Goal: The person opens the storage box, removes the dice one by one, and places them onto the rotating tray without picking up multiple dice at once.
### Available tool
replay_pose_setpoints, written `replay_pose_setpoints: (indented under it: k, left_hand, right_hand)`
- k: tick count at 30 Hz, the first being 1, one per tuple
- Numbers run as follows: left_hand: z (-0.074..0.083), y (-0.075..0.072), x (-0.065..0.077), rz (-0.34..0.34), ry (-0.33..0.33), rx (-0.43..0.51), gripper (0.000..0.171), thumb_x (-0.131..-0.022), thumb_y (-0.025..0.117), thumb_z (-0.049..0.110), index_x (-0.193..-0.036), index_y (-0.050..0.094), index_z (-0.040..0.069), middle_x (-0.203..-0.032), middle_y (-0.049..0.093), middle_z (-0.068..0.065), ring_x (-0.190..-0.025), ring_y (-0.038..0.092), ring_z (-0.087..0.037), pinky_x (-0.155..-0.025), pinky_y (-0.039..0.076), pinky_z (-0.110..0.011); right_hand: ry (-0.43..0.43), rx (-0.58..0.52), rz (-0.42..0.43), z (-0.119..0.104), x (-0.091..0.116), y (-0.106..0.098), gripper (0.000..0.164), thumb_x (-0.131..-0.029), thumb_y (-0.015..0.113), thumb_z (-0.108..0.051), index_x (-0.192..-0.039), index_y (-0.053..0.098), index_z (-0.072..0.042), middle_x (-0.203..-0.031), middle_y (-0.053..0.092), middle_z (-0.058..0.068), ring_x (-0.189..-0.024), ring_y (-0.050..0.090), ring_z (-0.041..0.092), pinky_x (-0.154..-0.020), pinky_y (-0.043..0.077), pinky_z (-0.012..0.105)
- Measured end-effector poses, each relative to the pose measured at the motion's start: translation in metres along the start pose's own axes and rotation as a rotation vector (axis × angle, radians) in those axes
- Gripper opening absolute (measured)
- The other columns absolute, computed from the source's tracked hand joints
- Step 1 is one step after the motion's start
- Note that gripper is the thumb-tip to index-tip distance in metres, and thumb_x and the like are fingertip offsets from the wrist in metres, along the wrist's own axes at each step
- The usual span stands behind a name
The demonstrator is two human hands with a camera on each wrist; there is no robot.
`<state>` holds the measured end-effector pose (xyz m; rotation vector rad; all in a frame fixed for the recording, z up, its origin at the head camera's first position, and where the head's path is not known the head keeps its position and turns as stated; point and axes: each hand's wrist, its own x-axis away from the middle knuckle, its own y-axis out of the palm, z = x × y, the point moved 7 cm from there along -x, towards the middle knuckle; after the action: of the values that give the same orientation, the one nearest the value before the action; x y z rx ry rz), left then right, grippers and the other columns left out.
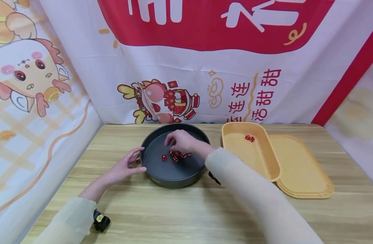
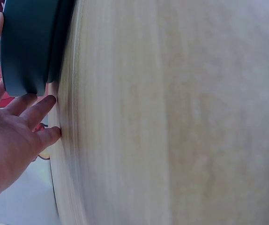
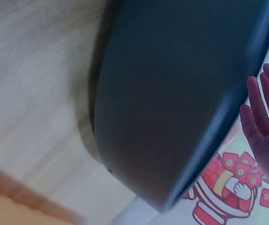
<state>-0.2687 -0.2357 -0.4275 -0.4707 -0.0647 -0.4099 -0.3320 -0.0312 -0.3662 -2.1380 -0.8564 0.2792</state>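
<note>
A round dark grey pan (image 1: pixel 174 179) sits on the wooden table, with several red dice (image 1: pixel 175 156) clustered inside and one die (image 1: pixel 164 158) a little apart to their left. My left hand (image 1: pixel 125 166) is at the pan's left side, thumb and fingers spread along its outer wall; the left wrist view shows the fingers (image 2: pixel 37 112) fairly straight at the wall. Over the pan's middle hovers my right hand (image 1: pixel 182 141), just above the dice, its fingers loosely bent. No die shows between those fingers (image 3: pixel 261 110) in the right wrist view.
To the pan's right stands a yellow-orange rectangular box (image 1: pixel 247 156) with a few red dice (image 1: pixel 250 138) near its far end. A matching flat lid (image 1: pixel 302 166) lies beside it, partly under the box. Printed cloth (image 1: pixel 180 67) hangs behind the table.
</note>
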Motion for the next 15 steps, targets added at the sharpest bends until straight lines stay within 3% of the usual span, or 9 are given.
replay_pose_setpoints:
  k: [10, 15]
  left_hand:
    - [0.000, 0.000, -0.001, -0.001, -0.005, -0.010, 0.078, -0.092, 0.069, 0.021, -0.153, 0.020, 0.016, -0.155, 0.015, -0.028, -0.139, 0.024, -0.047, -0.109, 0.024, -0.057]
    - [0.001, 0.000, -0.001, 0.001, 0.005, -0.009, 0.077, -0.093, 0.068, 0.018, -0.153, 0.020, 0.015, -0.155, 0.016, -0.029, -0.138, 0.024, -0.048, -0.109, 0.025, -0.057]
  right_hand:
    - [-0.073, 0.017, 0.022, -0.009, 0.036, -0.032, 0.017, -0.090, 0.068, -0.002, -0.104, 0.070, -0.011, -0.102, 0.068, 0.003, -0.092, 0.064, 0.015, -0.079, 0.054, 0.023]
    - [-0.124, 0.046, 0.011, -0.010, 0.061, -0.043, 0.017, -0.089, 0.069, -0.002, -0.105, 0.070, -0.008, -0.102, 0.068, 0.005, -0.093, 0.063, 0.016, -0.084, 0.054, 0.030]
